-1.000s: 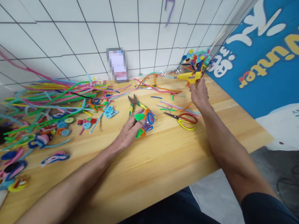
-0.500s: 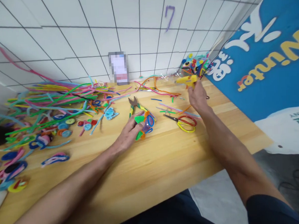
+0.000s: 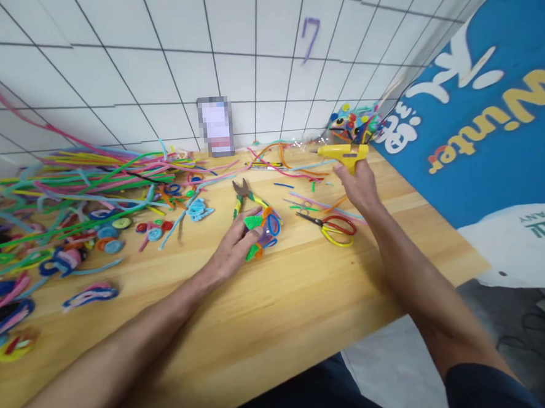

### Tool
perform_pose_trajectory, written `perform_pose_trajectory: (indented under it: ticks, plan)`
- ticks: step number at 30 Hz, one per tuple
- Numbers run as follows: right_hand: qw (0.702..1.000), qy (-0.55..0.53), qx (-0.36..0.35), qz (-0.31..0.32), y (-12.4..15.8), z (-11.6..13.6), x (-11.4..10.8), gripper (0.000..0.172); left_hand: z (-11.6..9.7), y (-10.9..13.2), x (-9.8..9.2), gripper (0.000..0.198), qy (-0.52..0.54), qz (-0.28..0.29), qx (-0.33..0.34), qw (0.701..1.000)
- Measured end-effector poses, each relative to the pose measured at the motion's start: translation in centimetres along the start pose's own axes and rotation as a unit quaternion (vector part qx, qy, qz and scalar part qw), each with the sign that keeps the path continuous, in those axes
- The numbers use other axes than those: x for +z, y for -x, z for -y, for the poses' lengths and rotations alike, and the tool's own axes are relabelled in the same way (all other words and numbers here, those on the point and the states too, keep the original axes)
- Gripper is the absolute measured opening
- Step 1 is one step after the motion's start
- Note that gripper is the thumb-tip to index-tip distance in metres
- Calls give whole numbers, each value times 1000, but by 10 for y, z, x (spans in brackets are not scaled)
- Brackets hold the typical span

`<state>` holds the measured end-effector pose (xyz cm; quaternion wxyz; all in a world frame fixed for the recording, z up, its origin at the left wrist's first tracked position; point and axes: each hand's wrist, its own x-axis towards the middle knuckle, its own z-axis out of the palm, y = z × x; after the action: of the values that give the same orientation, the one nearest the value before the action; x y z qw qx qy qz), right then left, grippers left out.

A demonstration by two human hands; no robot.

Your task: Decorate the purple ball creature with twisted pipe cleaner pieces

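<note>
My left hand [image 3: 236, 243] is closed around a pipe-cleaner craft piece [image 3: 269, 227], with green, orange, blue and purple parts showing past the fingers. In my right hand [image 3: 361, 186] is a yellow hot glue gun [image 3: 343, 155], held by its handle with the nozzle pointing left. Pliers [image 3: 243, 193] with green and yellow handles lie just beyond my left hand, jaws spread. Between the two hands rest scissors [image 3: 333, 227] with red and yellow handles. Cut pipe-cleaner pieces [image 3: 300, 199] are scattered beyond the scissors.
A heap of coloured pipe cleaners [image 3: 90, 178] covers the back left of the wooden table [image 3: 280, 326]. Finished-looking craft pieces [image 3: 91, 295] lie at the left. A phone [image 3: 216, 127] leans on the tiled wall. A bundle of colourful pieces [image 3: 353, 124] sits in the back right corner.
My right hand has drawn the glue gun slightly nearer, and the gun now shows more clearly side-on. My left hand keeps its hold on the craft piece. The view has shifted slightly.
</note>
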<state>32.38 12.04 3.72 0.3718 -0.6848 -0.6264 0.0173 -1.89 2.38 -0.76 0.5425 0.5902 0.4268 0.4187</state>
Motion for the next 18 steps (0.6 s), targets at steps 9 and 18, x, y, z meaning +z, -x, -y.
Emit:
perform_pose_trajectory:
  ticks: [9,18]
  plan:
    - [996,-8,-62,65,75,76,-17,33,-1,3,1,66,-20,7,-11,1000]
    - [987,56,-138,63,88,66,-2,34,-8,4,0,63,-35,16,-7,999]
